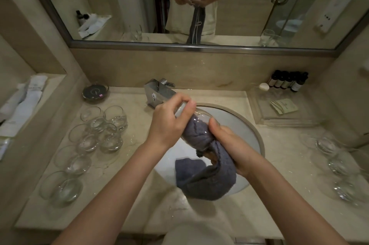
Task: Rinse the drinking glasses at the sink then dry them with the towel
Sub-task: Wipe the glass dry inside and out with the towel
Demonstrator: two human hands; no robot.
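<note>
1. Two bare forearms are extended forward from the bottom edge, meeting over the sink (250, 125).
2. A clear glass (196, 120) is held on its side above the basin, between the two hands.
3. The left hand (169, 123) is curled round the base end of the glass, with thumb and fingers wrapped over it.
4. The right hand (229, 145) is closed round the grey towel (207, 177) just at the mouth of the glass, its thumb pressed on the rim.
5. One end of the towel is stuffed inside the glass; the rest is draped below the right hand, hanging into the basin and over its near edge.
6. Beyond the left hand, the tap (157, 93) is seen behind the basin.
7. Left of the left hand, a cluster of glasses (103, 127) is stood on the counter (123, 165), with more set nearer the camera.
8. Right of the right hand, further glasses (339, 163) are lined along the counter.
9. Farther beyond the right hand, dark bottles (287, 81) are ranged against the wall behind a clear tray (283, 109).
10. Well left of the left hand, rolled white towels (26, 101) are laid on a side shelf.
</note>
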